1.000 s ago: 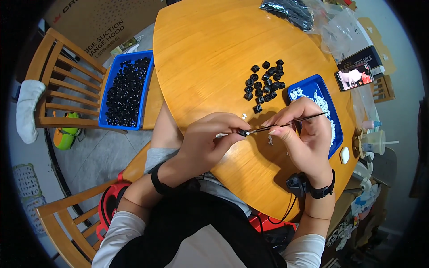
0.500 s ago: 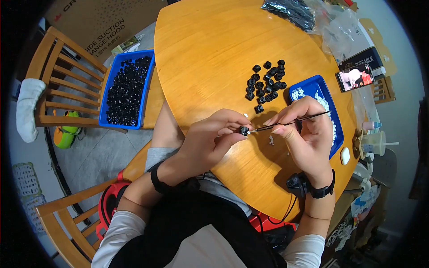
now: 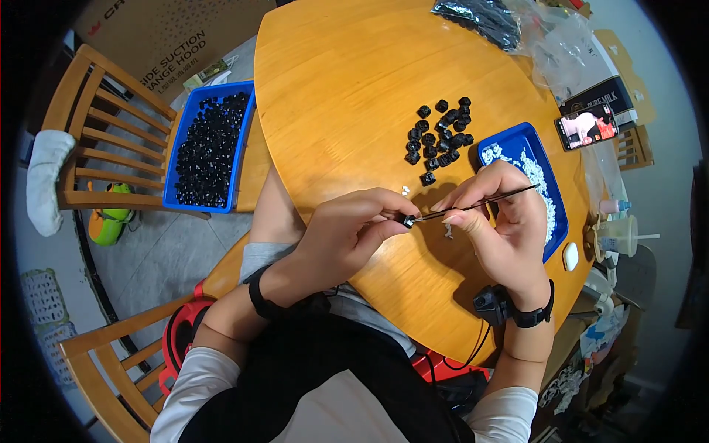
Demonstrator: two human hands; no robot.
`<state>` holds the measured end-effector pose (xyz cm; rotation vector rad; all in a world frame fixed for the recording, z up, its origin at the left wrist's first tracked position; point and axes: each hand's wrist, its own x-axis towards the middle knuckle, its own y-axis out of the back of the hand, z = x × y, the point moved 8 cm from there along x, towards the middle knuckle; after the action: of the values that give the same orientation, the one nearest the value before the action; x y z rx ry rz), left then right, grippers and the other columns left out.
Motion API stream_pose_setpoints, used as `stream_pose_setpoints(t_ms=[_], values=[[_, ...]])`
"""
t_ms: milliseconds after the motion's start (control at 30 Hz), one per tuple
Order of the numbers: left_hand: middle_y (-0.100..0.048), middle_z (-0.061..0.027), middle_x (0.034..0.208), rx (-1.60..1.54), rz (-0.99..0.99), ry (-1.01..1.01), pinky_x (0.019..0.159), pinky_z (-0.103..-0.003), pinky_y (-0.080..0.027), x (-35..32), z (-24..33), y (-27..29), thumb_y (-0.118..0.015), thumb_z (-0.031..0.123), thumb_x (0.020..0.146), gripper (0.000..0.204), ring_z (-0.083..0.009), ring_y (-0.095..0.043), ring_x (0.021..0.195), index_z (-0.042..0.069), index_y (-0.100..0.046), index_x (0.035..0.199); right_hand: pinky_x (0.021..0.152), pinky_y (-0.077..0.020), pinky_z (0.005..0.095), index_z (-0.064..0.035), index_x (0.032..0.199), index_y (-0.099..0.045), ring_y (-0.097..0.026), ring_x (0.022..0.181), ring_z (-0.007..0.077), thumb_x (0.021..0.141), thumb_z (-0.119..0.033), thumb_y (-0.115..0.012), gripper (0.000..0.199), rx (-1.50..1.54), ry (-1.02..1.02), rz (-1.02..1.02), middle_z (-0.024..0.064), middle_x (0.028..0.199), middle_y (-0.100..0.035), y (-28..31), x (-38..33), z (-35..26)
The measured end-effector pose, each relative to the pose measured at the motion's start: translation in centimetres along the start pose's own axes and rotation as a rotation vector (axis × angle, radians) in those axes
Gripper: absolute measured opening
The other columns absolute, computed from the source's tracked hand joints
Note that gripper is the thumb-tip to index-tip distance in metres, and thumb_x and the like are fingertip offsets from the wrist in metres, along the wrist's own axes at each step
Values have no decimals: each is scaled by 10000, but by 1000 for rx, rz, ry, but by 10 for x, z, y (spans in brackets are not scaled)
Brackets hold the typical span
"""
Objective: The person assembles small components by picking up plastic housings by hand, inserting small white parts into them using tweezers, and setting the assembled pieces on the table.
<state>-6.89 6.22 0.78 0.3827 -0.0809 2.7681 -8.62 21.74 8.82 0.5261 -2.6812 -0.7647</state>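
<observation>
Between the thumb and fingers of my left hand (image 3: 347, 225) is a small black plastic part (image 3: 408, 220), held over the near part of the table. My right hand (image 3: 502, 214) pinches thin dark tweezers (image 3: 480, 203), whose tip reaches the black part. Whether a white piece sits in the tip cannot be made out. A few tiny white pieces (image 3: 448, 231) lie on the wood beneath my hands. Beyond them, several loose black parts (image 3: 443, 140) are scattered in a cluster. Beside my right hand stands a blue tray (image 3: 559, 221) with many small white pieces, partly covered by that hand.
A blue bin (image 3: 171, 184) full of black parts rests on a chair at the left. On the round wooden table (image 3: 332, 88) lie a phone (image 3: 588, 127), a white case (image 3: 570, 257) and a plastic bag (image 3: 480, 22). A lidded cup (image 3: 619, 236) stands at the right.
The black part has turned slightly between my left fingers and shifted a little to the right. The tweezers have tilted slightly at its edge. The rest looks the same.
</observation>
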Motion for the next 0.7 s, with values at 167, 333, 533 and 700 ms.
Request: stream_pose_setpoints(t_ms=[167, 333, 533, 700], values=[[-689, -128, 1033, 23, -13, 8, 759, -265, -539, -1, -3, 0, -638, -71, 908, 198, -164, -666, 886, -37, -669, 1101, 728, -494, 257, -20, 883, -576, -665, 818, 162, 840, 19, -747, 181, -84, 41, -32, 82, 858, -645, -3, 0, -5], [-689, -127, 1034, -18, 5, 3, 762, -268, -540, 0, -2, 1, -636, -72, 908, 196, -164, -667, 892, -36, -669, 1098, 708, -480, 248, -18, 880, -583, -666, 813, 161, 834, 17, -754, 181, -112, 79, 0, 80, 855, -649, 1, -1, -11], [-689, -129, 1041, -23, -3, 5, 764, -270, -542, 0, -2, 0, -632, -76, 909, 190, -165, -669, 905, -44, -669, 1093, 707, -483, 251, -19, 875, -581, -669, 811, 165, 830, 18, -756, 185, -95, 87, -10, 84, 852, -649, -1, -1, -8], [-690, -132, 1051, -21, -8, 6, 771, -269, -544, -1, -2, 1, -628, -81, 910, 187, -165, -673, 920, -52, -669, 1090, 719, -492, 259, -18, 872, -579, -671, 812, 170, 832, 25, -751, 181, -82, 80, 5, 89, 849, -646, 0, -1, -9]])
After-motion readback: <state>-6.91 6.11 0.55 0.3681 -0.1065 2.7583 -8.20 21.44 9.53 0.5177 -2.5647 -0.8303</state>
